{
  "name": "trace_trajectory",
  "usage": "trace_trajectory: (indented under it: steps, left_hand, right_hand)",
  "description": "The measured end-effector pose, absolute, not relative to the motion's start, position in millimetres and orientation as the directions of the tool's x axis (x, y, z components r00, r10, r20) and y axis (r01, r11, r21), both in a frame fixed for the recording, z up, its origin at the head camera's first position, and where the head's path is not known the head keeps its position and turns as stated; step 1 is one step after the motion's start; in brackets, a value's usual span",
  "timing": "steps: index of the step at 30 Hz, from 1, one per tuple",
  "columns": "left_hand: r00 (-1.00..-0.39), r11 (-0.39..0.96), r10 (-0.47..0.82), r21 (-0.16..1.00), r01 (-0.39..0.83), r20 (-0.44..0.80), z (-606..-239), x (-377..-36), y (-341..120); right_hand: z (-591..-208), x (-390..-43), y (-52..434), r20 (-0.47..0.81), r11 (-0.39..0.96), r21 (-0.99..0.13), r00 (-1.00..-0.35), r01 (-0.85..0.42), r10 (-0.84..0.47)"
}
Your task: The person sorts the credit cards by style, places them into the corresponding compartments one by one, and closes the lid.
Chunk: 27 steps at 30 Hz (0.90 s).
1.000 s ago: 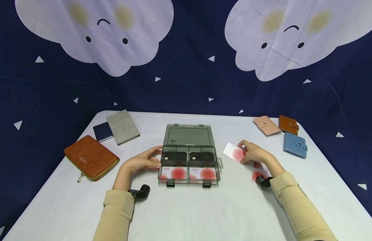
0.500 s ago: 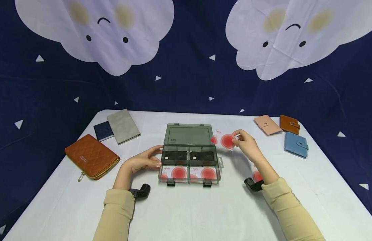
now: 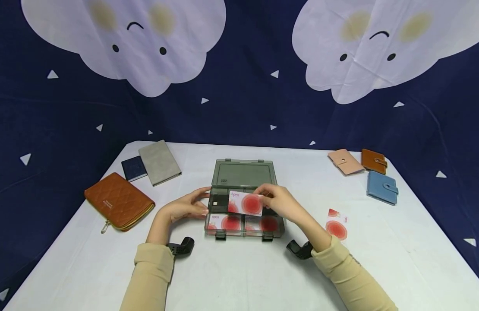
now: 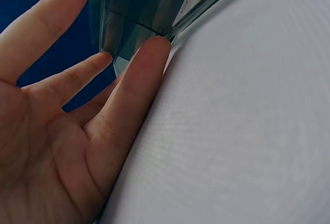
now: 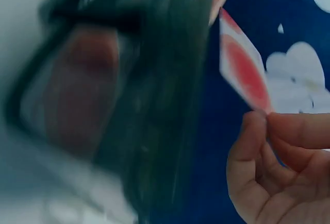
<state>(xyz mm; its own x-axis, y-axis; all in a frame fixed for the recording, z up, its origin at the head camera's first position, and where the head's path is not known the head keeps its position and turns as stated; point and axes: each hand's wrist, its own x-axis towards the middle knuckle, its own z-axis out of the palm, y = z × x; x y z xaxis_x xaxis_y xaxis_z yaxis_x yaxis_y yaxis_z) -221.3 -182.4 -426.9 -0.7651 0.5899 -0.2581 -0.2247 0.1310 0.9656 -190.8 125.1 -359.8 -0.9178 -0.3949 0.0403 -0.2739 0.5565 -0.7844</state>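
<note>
Our right hand point(image 3: 280, 203) pinches the card point(image 3: 245, 203), long axis left-right, now over the box point(image 3: 243, 175); it was beside it. Left hand point(image 3: 185, 207) flat against box.

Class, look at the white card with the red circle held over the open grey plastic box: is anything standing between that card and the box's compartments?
Nothing visible does. The right hand pinches the white red-circle card above the grey compartment box, whose lid lies folded back. The left hand touches only the box's left side.

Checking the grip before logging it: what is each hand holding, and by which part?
The right hand pinches a white red-circled card by its right edge. The left hand holds nothing, fingers straight against the organizer box.
</note>
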Motion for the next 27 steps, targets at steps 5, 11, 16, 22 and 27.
trace_trajectory:
  steps: [5, 11, 16, 22, 27]
  left_hand:
    - [-0.767, 0.137, 0.586, 0.965, -0.225, -0.262, -426.6, -221.1, -182.0]
    - [-0.777, 0.163, 0.567, 0.961, -0.222, -0.275, -427.2, -221.4, -181.2]
    - [-0.779, 0.168, 0.561, 0.96, -0.223, -0.28, -427.2, -221.6, -180.8]
    - [-0.781, 0.175, 0.557, 0.959, -0.223, -0.283, -427.2, -222.0, -180.9]
    - [-0.781, 0.174, 0.557, 0.959, -0.222, -0.282, -426.5, -221.8, -180.8]
  right_hand:
    - [-369.8, -183.2, 101.5, 0.047, 0.616, -0.691, -0.874, -0.378, -0.484]
    - [-378.0, -177.9, 86.9, -0.002, 0.646, -0.647, -0.846, -0.406, -0.533]
    - [-381.9, -177.0, 85.0, -0.022, 0.652, -0.611, -0.814, -0.449, -0.581]
    - [-383.1, -177.0, 84.9, -0.043, 0.678, -0.556, -0.797, -0.482, -0.602]
    - [-383.2, -177.1, 85.8, -0.076, 0.7, -0.533, -0.797, -0.475, -0.599]
